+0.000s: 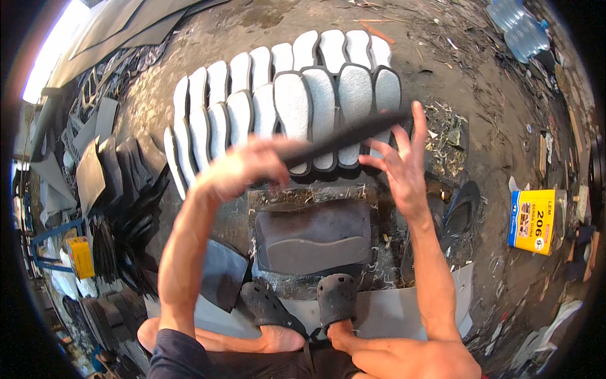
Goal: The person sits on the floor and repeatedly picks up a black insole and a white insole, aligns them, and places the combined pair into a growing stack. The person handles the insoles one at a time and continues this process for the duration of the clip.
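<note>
A long dark foam sole (347,136), seen nearly edge-on and smeared by motion, slants up to the right above the ground. My left hand (249,167), blurred, is closed round its lower left end. At the upper right end is my right hand (403,167), its fingers spread and stretched out; whether they touch the sole is unclear. Below them, on a worn work board (309,285), lies a dark sheet (297,224) with a grey sole-shaped piece (319,254) on top. Beyond my hands, rows of white-topped, dark-edged soles (292,107) overlap on the ground.
Stacked dark sheets (120,208) stand at my left. A yellow-and-blue box (533,221) sits at the right, near a black sandal (463,205). Clear plastic bottles (521,31) lie at the far right. My clogs (336,300) rest at the board's near edge.
</note>
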`<state>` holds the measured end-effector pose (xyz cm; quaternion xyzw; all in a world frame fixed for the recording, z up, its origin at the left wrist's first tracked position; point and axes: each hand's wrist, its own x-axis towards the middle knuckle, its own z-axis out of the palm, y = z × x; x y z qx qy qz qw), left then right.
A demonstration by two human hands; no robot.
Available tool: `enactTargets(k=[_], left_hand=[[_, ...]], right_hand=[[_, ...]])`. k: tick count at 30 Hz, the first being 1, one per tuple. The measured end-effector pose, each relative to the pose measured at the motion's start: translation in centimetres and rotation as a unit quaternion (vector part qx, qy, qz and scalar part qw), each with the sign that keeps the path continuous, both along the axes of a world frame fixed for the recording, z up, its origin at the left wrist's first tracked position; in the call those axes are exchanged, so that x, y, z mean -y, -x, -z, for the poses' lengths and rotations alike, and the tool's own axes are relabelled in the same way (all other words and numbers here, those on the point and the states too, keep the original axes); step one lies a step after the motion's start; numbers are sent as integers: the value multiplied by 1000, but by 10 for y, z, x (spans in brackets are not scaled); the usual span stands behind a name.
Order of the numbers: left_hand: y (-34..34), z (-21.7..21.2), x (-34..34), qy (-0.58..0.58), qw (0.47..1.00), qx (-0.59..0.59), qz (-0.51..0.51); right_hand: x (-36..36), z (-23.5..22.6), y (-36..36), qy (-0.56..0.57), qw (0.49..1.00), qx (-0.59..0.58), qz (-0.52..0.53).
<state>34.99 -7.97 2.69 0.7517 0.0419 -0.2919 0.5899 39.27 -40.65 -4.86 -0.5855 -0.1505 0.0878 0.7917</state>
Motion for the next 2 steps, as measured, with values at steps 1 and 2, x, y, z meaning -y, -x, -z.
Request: enactTargets(k=[1,2], left_hand=[[28,1,14,80,995,-39,40],[35,-2,8,77,996,-38,31]], right_hand=[[7,-2,12,3,999,-4,-34],[0,-2,13,0,999,-3,-42]])
